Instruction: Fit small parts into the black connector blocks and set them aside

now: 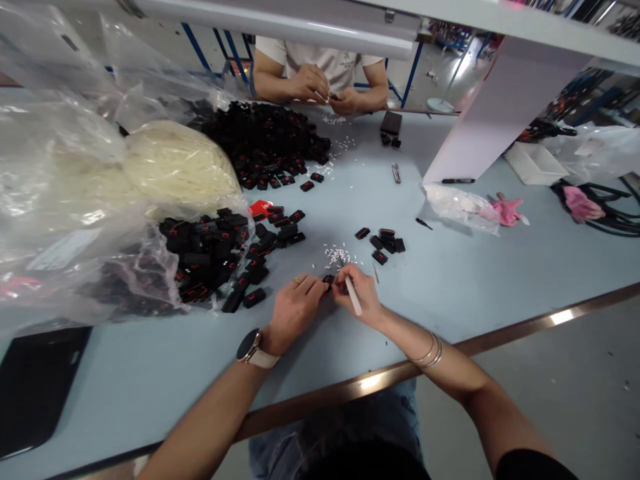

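My left hand is closed on a small black connector housing with a bit of red on it, held low over the blue tabletop. Between the fingers of my right hand is a thin white pen-like tool, its dark tip pointing away from me. Just beyond both hands lies a scatter of tiny white pieces. Several more black housings rest to the right of that scatter. My fingers partly cover the held housing, so its contact with the right fingertips is unclear.
Bagged black housings spill out on the left beside a bag of pale-yellow pieces. A large pile of housings lies farther back. Across the table, a co-worker's hands hold small things. A white post stands at right.
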Action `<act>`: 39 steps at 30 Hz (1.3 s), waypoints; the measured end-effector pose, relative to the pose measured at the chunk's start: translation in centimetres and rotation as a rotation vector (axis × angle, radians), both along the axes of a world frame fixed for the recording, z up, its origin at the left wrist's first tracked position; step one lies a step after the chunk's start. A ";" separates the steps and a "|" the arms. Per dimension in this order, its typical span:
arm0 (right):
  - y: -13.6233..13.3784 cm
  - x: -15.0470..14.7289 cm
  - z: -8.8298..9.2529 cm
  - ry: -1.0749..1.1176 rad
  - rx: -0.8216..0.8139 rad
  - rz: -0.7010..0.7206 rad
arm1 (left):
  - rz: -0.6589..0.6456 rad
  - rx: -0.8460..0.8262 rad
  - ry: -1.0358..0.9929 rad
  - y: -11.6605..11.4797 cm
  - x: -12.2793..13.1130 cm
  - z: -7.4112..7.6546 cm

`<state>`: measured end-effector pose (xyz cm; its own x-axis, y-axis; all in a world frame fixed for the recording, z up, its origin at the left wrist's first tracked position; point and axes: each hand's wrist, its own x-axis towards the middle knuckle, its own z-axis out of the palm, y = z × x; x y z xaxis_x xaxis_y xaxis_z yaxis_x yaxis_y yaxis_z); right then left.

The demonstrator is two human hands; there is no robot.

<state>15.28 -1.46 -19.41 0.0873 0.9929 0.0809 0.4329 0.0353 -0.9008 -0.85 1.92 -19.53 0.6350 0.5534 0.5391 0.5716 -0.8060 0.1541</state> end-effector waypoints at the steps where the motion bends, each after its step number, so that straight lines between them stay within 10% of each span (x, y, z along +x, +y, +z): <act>1: 0.0 -0.1 0.0 0.000 -0.001 -0.004 | -0.003 -0.008 -0.002 0.0 0.1 0.0; 16: 1.6 3.5 -0.3 -0.395 0.106 -0.187 | 0.231 -0.350 -0.125 1.0 -0.5 -1.9; 28: -0.3 1.4 1.0 -0.070 0.401 0.022 | 0.252 -0.574 -0.163 1.3 -0.5 -1.4; 39: -0.4 1.2 0.2 0.014 0.265 0.004 | 0.278 -0.628 -0.137 1.3 -0.4 -0.7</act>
